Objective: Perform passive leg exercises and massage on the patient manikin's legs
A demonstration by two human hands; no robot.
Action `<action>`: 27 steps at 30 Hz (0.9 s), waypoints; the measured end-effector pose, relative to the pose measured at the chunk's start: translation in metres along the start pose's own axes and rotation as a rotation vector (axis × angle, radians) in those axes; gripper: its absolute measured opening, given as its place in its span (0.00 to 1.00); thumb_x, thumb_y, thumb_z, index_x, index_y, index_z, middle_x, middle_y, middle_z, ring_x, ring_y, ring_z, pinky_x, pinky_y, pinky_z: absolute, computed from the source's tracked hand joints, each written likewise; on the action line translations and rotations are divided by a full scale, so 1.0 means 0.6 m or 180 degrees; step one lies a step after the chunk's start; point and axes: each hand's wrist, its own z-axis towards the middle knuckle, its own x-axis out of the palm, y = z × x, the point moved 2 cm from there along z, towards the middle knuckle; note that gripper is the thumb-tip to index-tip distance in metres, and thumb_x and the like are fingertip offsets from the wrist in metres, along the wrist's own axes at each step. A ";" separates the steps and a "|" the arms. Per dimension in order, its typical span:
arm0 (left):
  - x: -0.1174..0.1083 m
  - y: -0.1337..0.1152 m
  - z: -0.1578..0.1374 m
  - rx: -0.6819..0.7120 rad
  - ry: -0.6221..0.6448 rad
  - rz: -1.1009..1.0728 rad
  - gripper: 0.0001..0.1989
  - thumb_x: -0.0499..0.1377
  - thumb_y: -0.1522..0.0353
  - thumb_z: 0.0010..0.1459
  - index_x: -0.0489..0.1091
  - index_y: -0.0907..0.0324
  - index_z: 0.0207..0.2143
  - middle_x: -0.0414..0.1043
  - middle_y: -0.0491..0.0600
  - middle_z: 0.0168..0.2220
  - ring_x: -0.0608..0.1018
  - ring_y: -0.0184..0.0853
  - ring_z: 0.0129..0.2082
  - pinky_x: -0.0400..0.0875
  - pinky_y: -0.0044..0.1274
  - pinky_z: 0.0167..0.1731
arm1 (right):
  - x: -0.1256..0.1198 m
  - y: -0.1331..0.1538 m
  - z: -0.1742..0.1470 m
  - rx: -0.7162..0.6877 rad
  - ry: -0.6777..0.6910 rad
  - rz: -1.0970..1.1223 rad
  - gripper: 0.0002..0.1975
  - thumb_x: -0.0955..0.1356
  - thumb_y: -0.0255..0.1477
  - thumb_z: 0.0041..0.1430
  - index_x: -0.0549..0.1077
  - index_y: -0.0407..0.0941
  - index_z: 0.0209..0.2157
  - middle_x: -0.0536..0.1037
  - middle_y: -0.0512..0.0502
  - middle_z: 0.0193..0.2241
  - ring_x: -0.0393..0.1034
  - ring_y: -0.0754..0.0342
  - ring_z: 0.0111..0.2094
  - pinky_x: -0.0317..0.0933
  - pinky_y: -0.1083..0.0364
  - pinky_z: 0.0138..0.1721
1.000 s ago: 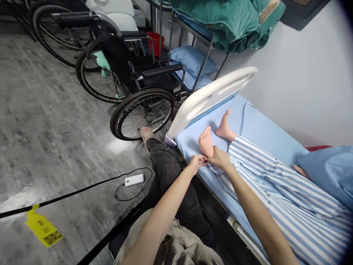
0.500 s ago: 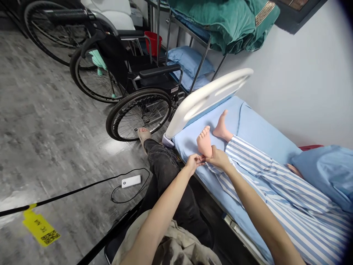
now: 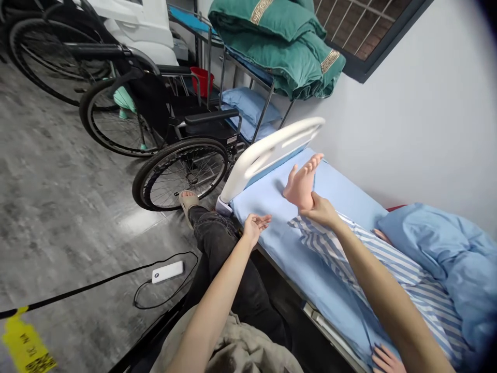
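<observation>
My right hand is wrapped round the ankle of a mannequin's foot, holding it raised above the bed with the toes up. The other foot is mostly hidden behind it. Striped blue-and-white trousers cover the mannequin's legs. Palm up with fingers loosely stretched, my left hand hovers by the near edge of the bed and holds nothing. Under the legs lies a light blue sheet. At the lower right, a mannequin's hand rests on the bed near my right forearm.
A white footboard closes the bed's end. Black wheelchairs stand beyond it on the left. On the floor lies a white power bank with a black cable. Green cushions sit on a metal rack. A blue quilt is bunched at right.
My right hand has lifted the mannequin's foot and moved it toward the other foot. My left hand has come away from it to the left and opened. The view has shifted.
</observation>
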 end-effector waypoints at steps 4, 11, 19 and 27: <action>0.002 0.002 -0.002 -0.0041 -0.0240 0.0146 0.09 0.53 0.67 0.52 0.63 0.60 0.21 0.80 0.59 0.37 0.79 0.38 0.37 0.68 0.25 0.39 | -0.051 -0.010 -0.011 0.0029 -0.0101 0.0014 0.24 0.71 0.43 0.46 0.70 0.44 0.42 0.78 0.44 0.35 0.72 0.46 0.36 0.61 0.55 0.32; 0.008 0.002 -0.006 -0.0037 -0.0444 0.0288 0.11 0.51 0.69 0.54 0.59 0.58 0.19 0.80 0.57 0.33 0.78 0.35 0.32 0.66 0.24 0.37 | -0.166 -0.049 -0.037 0.0087 -0.0543 0.0432 0.28 0.73 0.43 0.43 0.73 0.43 0.45 0.78 0.41 0.37 0.73 0.40 0.41 0.65 0.50 0.34; 0.008 0.004 -0.004 -0.0027 -0.0508 0.0340 0.06 0.52 0.70 0.50 0.62 0.59 0.21 0.80 0.57 0.32 0.78 0.34 0.31 0.67 0.24 0.36 | -0.262 -0.092 -0.067 0.0620 -0.1154 0.0305 0.18 0.75 0.45 0.44 0.72 0.53 0.34 0.78 0.42 0.36 0.73 0.38 0.40 0.67 0.43 0.32; 0.014 0.011 -0.012 0.0004 -0.0500 0.0469 0.06 0.53 0.68 0.49 0.66 0.60 0.23 0.79 0.56 0.33 0.79 0.33 0.31 0.68 0.23 0.35 | -0.249 -0.088 -0.047 0.0516 -0.1165 0.0291 0.18 0.74 0.43 0.44 0.72 0.52 0.37 0.76 0.45 0.37 0.72 0.38 0.42 0.67 0.43 0.36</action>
